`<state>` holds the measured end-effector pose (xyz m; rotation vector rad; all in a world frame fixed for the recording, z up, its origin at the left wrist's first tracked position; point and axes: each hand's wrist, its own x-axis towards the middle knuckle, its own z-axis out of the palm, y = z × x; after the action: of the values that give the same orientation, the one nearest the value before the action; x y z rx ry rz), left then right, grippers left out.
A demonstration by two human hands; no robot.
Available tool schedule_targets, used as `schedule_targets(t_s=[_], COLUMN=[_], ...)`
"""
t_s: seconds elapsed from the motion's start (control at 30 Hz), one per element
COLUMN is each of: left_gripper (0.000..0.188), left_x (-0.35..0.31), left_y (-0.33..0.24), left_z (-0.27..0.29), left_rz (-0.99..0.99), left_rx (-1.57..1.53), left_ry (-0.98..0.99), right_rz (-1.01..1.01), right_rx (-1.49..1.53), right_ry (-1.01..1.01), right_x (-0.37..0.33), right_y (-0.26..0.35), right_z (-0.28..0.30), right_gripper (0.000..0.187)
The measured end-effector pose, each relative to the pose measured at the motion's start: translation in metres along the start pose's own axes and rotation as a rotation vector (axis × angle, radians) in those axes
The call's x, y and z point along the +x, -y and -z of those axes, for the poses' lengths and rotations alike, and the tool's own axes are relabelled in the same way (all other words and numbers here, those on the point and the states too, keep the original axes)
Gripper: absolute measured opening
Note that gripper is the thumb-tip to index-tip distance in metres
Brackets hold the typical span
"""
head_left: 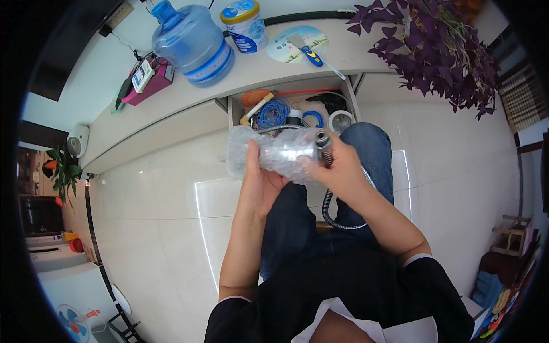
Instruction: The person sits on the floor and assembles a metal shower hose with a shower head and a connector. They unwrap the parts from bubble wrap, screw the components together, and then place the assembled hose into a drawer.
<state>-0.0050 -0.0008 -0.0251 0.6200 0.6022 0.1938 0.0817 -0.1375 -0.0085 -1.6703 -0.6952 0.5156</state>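
Note:
A bundle in clear bubble wrap [274, 151] lies across my two hands, above the open drawer's front. My left hand [264, 186] is closed around its left part from below, thumb up along the near side. At the bundle's right end my right hand [345, 171] grips the metal end of a flexible shower hose [323, 143], pressed against the wrap. From there the shiny ribbed hose [337, 223] loops down over my lap, and another ribbed length runs behind the bundle. What the wrap encloses cannot be made out.
The open drawer [350, 94] holds a coil of blue cable [273, 113], a roll of tape [341, 121] and a black tool. On the counter stand a blue water jug [191, 46], a tin [246, 28], a scraper [311, 56] and a purple-leaved plant [429, 51].

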Motion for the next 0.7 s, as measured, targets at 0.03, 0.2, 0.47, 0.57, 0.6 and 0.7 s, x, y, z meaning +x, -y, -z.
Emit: schedule_targets(t_s=[0.03,0.2,0.47,0.57,0.6,0.7], left_gripper=[0.056,0.027,0.022,0.018,0.017,0.019], left_x=[-0.001,-0.023,-0.010,-0.004,-0.005,-0.011], left_y=[-0.002,0.009,-0.004,-0.008,-0.013,-0.030], left_z=[0.009,0.024,-0.017,-0.007,-0.004,0.015], left_rz=[0.028,-0.576,-1.246,-1.175,-1.202,-1.180], left_rx=[0.249,0.985,1.502,1.407,1.431,1.507], left_ry=[0.038,-0.130,0.326,0.293,0.246,0.116], right_rz=[-0.002,-0.012,-0.131,-0.214,-0.220,-0.223], right_rx=[0.076,0.280,0.387,0.398,0.424,0.470], right_ry=[-0.010,-0.013,0.063,0.067,0.054,0.023], right_x=[-0.001,-0.008,-0.011,-0.013,-0.013,-0.013], right_y=[-0.006,-0.027,-0.014,-0.017,-0.015,-0.010], right_z=[0.005,0.023,0.021,0.026,0.027,0.030], right_gripper=[0.038,0.029,0.030,0.032,0.031,0.029])
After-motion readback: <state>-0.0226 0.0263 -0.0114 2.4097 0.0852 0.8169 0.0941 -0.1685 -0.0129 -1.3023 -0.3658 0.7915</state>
